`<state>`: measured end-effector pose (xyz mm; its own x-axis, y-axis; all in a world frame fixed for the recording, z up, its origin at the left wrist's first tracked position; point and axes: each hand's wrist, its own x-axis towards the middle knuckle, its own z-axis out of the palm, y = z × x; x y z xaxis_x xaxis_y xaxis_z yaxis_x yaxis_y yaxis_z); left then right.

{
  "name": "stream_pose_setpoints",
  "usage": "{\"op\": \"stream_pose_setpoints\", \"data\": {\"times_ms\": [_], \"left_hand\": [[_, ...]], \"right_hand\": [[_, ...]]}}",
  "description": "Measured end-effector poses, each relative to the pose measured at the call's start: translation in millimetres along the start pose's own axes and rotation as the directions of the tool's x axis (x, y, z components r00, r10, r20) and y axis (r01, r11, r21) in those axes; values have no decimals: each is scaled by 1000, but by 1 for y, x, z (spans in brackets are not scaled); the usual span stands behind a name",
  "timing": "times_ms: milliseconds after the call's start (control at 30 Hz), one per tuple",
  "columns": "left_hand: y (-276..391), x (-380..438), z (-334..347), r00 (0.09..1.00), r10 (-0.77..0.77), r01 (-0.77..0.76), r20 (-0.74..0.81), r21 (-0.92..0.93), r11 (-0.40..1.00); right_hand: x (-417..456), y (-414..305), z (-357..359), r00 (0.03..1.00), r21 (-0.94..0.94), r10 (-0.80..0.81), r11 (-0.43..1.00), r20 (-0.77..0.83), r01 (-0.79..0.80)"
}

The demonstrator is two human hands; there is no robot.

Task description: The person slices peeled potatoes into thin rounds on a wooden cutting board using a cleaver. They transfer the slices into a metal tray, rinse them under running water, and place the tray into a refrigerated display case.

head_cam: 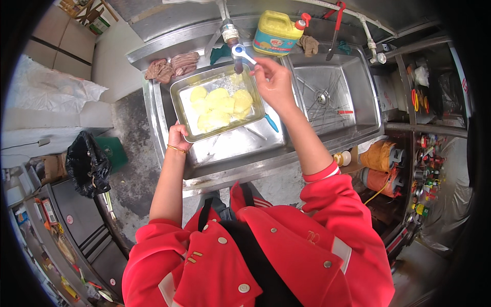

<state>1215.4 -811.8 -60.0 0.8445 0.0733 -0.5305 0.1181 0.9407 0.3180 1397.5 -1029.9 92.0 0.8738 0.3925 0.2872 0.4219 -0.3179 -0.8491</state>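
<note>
Before me a rectangular metal tray [181,109] is held slightly tilted over the left basin of a steel sink [230,153]. Peeled, pale yellow pieces that look like potato [219,103] lie in it, with bubbly water at the far end. My left hand [179,135] grips the tray's near left corner. Above the tray's far right side, the fingers of my right hand [271,76] pinch the end of a white tap lever [247,57]. The tap's brownish spout [238,66] points down into the tray. A blue-handled tool [271,122] lies beside the tray, partly hidden.
Brown cloths [172,67] and a yellow detergent jug [275,33] with a red cap rest along the sink's back ledge. Thin metal rods [326,105] lie in the right basin [307,75]. On the left floor stands a green bin [113,151] with a black bag [88,165].
</note>
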Motion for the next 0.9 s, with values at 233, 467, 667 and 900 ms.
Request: {"op": "stream_pose_setpoints", "data": {"times_ms": [233,467,667,900], "left_hand": [[4,-20,-4,999,-13,14,-32,26,1000],[12,-43,0,998,-48,52,-37,127,991],[16,-61,17,990,-6,33,-143,193,981],[34,-61,26,998,15,7,-64,335,942]], "right_hand": [[-39,-1,19,998,295,51,954,39,-60],[-94,44,71,946,-403,169,914,276,-45],[-97,32,91,867,-471,369,862,335,-185],[-102,23,95,844,-453,379,872,380,-187]]}}
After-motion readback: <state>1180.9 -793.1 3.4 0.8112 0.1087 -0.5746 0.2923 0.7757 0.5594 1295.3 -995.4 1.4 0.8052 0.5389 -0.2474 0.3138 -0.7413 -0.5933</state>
